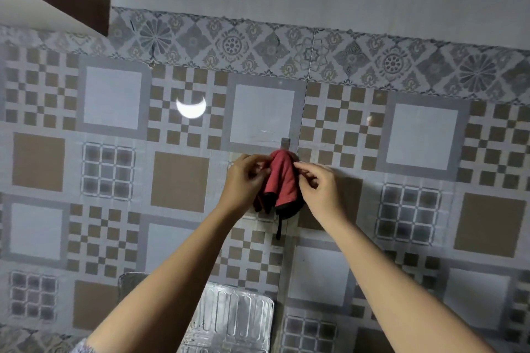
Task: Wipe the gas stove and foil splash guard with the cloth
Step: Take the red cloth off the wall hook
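My left hand (243,180) and right hand (321,186) each pinched the red cloth (281,180), which hung from a hook (286,143) on the tiled wall (114,175), above the foil splash guard (229,321). I judged lifting it upward better than tugging.

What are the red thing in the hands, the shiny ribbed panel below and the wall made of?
Red cloth: soft woven fabric with dark edging, judging by its folds. Splash guard: thin embossed aluminium foil, by its silvery ribbed sheen. Wall: glazed ceramic tile, probably; it reflects a bright light and shows grout lines.
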Available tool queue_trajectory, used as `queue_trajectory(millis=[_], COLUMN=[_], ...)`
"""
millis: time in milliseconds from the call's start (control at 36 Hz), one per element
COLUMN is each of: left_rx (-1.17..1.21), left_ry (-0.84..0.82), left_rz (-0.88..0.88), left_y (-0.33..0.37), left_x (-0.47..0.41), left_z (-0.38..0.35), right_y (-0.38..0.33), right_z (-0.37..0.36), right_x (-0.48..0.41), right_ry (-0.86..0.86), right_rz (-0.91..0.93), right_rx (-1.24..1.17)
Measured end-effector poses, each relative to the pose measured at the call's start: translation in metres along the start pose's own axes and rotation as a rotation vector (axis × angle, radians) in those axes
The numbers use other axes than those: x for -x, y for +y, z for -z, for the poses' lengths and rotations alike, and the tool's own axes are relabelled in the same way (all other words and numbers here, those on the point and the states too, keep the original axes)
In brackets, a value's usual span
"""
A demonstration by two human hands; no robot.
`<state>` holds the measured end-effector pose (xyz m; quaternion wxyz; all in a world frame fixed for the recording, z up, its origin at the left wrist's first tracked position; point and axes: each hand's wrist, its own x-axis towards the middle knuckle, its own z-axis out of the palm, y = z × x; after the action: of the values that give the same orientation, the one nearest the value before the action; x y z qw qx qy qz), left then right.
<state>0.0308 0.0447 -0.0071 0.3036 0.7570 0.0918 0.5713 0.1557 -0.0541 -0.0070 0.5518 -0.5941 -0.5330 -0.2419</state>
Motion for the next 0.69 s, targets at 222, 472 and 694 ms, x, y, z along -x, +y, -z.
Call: queue_trajectory(millis=[222, 472, 694], left_rx=[-0.008, 0.041, 0.378], left_ry=[-0.034, -0.290, -0.478], left_rz=[0.012, 0.037, 0.225], left_y=[0.018, 0.072, 0.126], left_x=[0.001, 0.047, 0.111], left_z=[0.017, 0.037, 0.041], right_y=[-0.043, -0.103, -0.137], right_z=[0.034, 0.073, 0.116], right_x=[-0.030, -0.013, 0.046], right_ry=[0.059, 0.013, -0.057], right_rz=[0.082, 0.221, 0.117], right_rx=[0.103, 0.145, 0.067])
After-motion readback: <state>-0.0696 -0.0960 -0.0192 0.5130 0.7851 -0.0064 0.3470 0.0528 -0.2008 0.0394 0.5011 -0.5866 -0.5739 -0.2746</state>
